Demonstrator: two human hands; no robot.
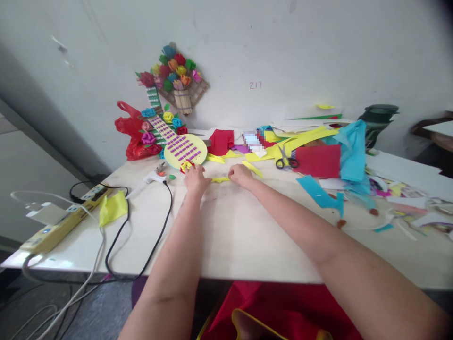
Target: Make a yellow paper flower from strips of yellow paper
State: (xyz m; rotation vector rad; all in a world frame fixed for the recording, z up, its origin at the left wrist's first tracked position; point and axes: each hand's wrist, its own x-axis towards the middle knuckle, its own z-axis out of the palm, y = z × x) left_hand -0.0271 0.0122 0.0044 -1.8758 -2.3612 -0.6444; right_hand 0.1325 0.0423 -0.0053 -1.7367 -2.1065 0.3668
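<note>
My left hand (196,178) is closed around a small red and yellow paper flower (186,166), just in front of a round yellow card piece (200,144) decorated with purple strips. Between my two hands stretches a twisted yellow paper strip (221,180). The fingers of my right hand (240,174) pinch its right end. Where the strip meets the flower is hidden by my left hand. Another yellow strip (252,168) lies just beyond my right hand.
A glue gun (155,176) and a power strip (60,226) with cables lie at left. Black-handled scissors (286,160), red paper (318,161) and blue paper (352,151) lie right. A paper flower basket (182,100) leans against the wall.
</note>
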